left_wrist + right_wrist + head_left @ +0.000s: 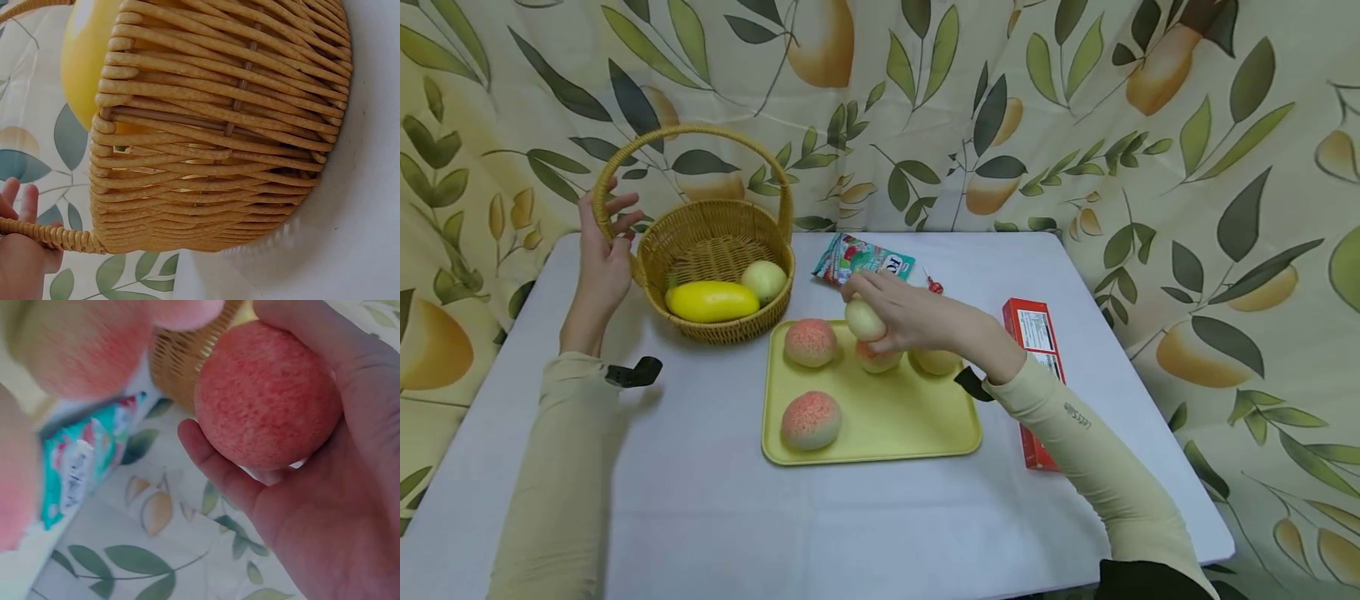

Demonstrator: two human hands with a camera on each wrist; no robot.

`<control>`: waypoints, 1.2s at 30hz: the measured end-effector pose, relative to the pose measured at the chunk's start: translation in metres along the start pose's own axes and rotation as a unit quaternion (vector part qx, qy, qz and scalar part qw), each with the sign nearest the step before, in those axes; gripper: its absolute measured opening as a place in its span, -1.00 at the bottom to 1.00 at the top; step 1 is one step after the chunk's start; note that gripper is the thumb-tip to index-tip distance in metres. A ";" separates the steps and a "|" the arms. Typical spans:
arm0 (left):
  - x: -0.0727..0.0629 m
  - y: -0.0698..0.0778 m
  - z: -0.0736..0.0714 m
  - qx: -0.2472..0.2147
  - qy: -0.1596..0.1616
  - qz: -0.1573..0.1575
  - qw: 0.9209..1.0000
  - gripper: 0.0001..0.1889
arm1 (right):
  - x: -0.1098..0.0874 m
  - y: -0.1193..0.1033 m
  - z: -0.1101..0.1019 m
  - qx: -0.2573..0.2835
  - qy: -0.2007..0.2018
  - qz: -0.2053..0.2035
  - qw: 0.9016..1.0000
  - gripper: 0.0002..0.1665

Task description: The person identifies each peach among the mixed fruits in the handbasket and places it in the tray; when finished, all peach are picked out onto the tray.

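Observation:
My left hand holds the handle of a woven basket at its left side. Inside the basket lie a long yellow fruit with a green tip and a pale round fruit. Over the yellow tray, my right hand grips a peach between thumb and fingers. It looks pale from the head and speckled pink in the right wrist view. Below, on the tray, are a peach at back left, another at front left, and a partly hidden one.
A yellowish round fruit sits at the tray's right, partly behind my right wrist. Behind the tray lie a teal packet and a small red item. A red box lies to the right, partly under my forearm. Patterned cloth hangs behind the table.

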State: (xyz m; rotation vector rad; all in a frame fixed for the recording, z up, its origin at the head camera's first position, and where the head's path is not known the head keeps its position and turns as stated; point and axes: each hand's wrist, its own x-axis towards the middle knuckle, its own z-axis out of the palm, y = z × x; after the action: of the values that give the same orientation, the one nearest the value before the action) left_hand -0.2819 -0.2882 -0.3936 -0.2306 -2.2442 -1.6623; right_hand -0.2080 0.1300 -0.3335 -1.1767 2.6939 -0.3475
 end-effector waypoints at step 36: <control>-0.002 0.005 0.002 -0.019 0.002 0.006 1.000 -0.28 | -0.074 -0.016 0.077 0.035 -0.069 0.025 0.997 -0.27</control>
State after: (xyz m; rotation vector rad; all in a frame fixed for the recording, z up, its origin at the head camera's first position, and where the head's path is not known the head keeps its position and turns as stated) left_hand -0.2790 -0.2847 -0.3906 -0.2484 -2.2048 -1.6987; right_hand -0.1274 0.1630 -0.3973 -1.0712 2.5661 -0.3364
